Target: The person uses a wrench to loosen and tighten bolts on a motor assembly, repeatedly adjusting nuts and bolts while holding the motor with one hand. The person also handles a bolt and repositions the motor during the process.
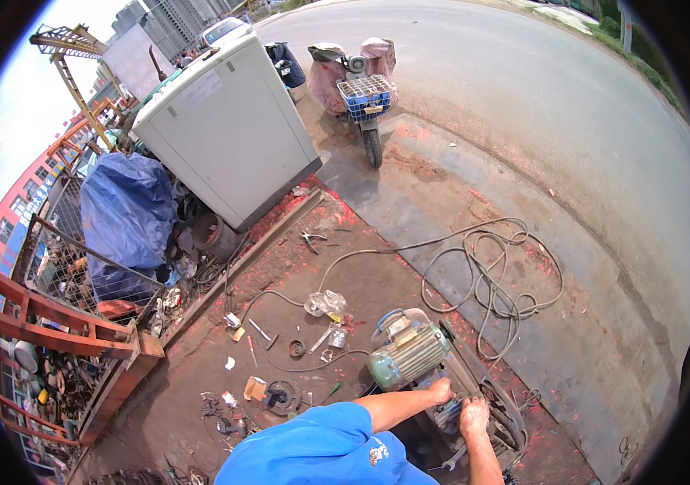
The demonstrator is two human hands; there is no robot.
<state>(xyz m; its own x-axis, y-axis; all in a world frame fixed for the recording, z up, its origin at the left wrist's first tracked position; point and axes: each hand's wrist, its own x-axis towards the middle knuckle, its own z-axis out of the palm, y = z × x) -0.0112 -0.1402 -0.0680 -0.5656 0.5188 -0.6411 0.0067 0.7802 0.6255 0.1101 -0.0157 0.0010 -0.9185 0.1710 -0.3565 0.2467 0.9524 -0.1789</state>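
Note:
A machine with a green ribbed electric motor [411,354] stands on the dirty ground at lower right. Both my arms reach down to it from a blue sleeve and the lower edge. Just below the motor, my left hand [442,391] is closed at the machine's near part, its fingers curled. Beside it, my right hand [475,417] is closed too, near the dark metal frame [506,422]. What either hand grips is too small and partly hidden. A wrench [450,459] lies below the hands.
A hammer [261,332], pliers [311,241], a dark wheel [283,397] and a small cardboard box [255,388] lie left of the machine. A long coiled cable [486,275] spreads beyond it. Farther off stand a big white cabinet [227,133] and an electric scooter [369,139].

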